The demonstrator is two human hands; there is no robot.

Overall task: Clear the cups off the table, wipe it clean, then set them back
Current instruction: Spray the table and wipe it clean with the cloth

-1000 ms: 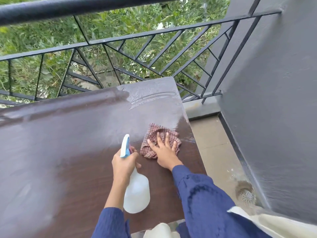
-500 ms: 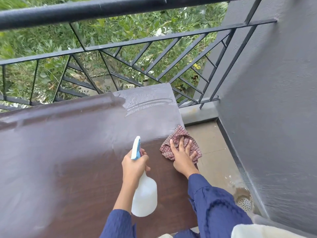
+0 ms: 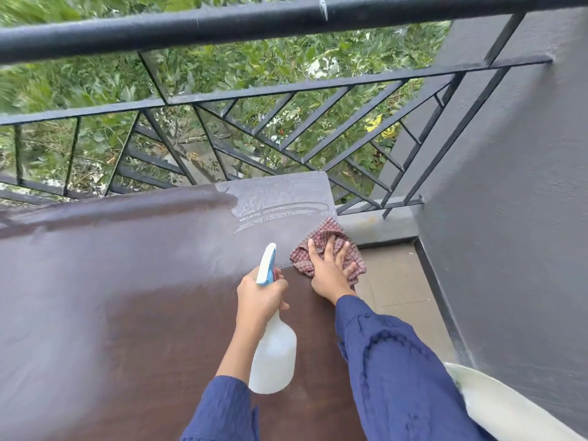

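Partly over table [image 3: 127, 297] edge — cloth [image 3: 327, 232]

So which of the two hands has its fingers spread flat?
The right hand, pressing down on the checked cloth; the left hand is instead curled round the spray bottle.

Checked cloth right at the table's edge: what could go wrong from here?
1. The checked cloth under the right hand hangs partly past the right edge of the table; a push outward could drop it to the floor.
2. Wet streaks sit by the far corner; liquid might run off the edge.
3. The left hand grips the spray bottle over the table; a stray squeeze could wet the dry-looking near part.
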